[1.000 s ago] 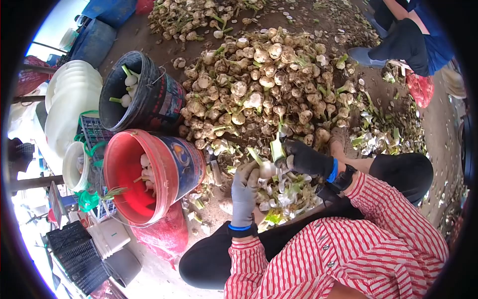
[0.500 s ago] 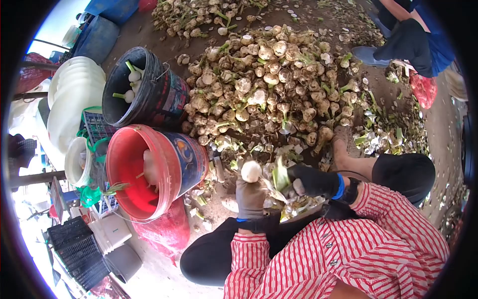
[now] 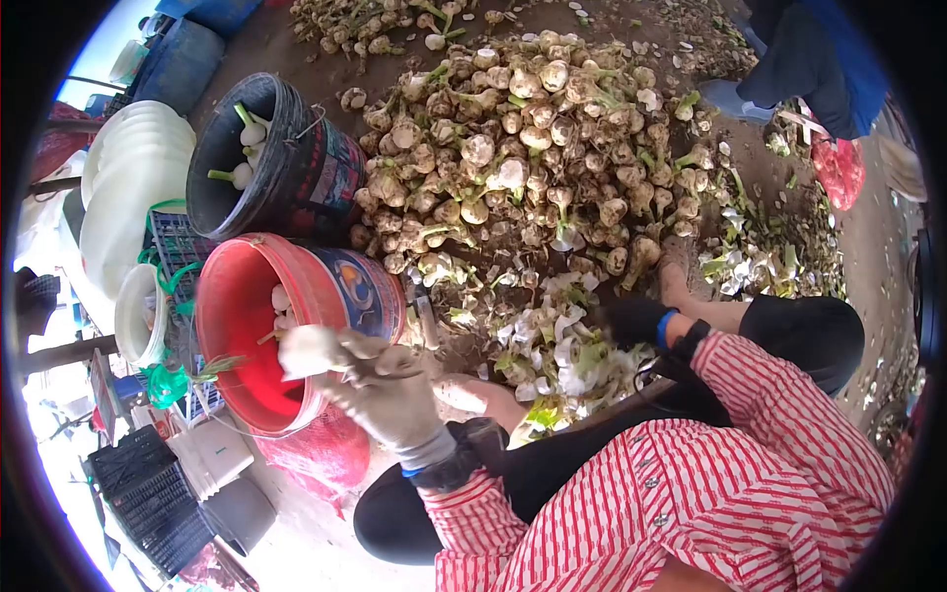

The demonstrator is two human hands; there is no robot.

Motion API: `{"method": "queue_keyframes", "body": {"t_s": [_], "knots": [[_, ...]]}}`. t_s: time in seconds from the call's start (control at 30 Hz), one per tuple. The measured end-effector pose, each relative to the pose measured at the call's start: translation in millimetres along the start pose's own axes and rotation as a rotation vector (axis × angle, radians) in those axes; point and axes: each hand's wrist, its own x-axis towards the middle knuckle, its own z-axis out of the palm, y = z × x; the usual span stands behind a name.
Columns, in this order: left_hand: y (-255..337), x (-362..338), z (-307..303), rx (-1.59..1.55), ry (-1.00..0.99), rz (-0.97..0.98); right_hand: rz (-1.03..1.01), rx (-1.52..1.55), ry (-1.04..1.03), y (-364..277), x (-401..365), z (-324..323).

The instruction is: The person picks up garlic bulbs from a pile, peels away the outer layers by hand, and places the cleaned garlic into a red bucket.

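Observation:
My left hand, in a pale glove, has its fingers round a white peeled bulb at the near rim of the red bucket. A few pale bulbs lie inside that bucket. My right hand, in a dark glove, hovers beside the heap of leaf and skin scraps; its fingers blur into the dark ground. Beyond both hands spreads a large pile of unpeeled bulbs with roots and stems.
A black bucket with white bulbs stands behind the red one. Stacked crates, white tubs and a pink net bag are at the left. Another person's leg and shoe show at the upper right, near a red net bag.
My left hand has swung left from the scraps to the red bucket with the white bulb. My right hand has shifted slightly right and away from the green leaf it was at.

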Motion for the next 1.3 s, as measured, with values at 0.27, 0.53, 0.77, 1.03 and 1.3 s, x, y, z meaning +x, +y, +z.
{"method": "queue_keyframes", "body": {"t_s": [0.27, 0.53, 0.77, 1.03, 1.3], "knots": [[-46, -6, -28, 0.372, 0.17, -0.277, -0.048, -0.2, 0.375, -57, 122, 51], [-62, -6, -57, 0.631, 0.252, -0.308, -0.342, -0.392, 0.243, -5, 47, 81], [-84, -14, -52, 0.82, 0.086, -0.386, -0.035, -0.139, 0.65, 26, 40, 61], [-107, -21, -59, 0.83, 0.1, -0.507, -0.008, -0.484, 0.638, 127, 30, -20], [-164, -40, -79, 1.816, -0.457, -0.075, -0.565, -0.222, 0.694, 21, 3, -48]]}}
